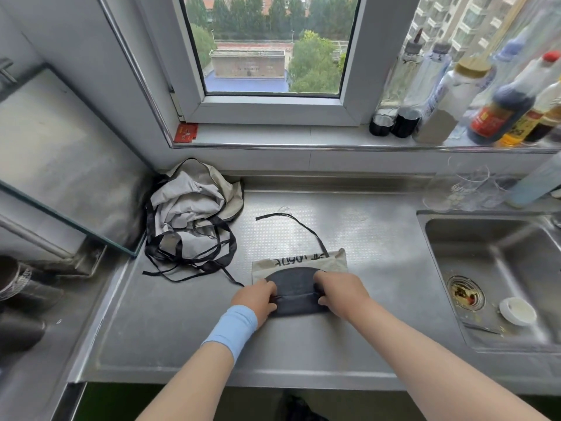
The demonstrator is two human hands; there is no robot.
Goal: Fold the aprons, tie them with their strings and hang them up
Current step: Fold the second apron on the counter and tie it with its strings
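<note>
On the ribbed steel counter (364, 238), our left hand (258, 297) and right hand (338, 291) clamp curled fingers on a thin black string (296, 296) drawn across the small folded beige-and-black apron (300, 261), where, we judge, any slack could let the bundle spring open.

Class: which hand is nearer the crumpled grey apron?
Left. The left hand grips the folded apron at the end toward the crumpled grey apron; the right hand grips the opposite end, farther away.
</note>
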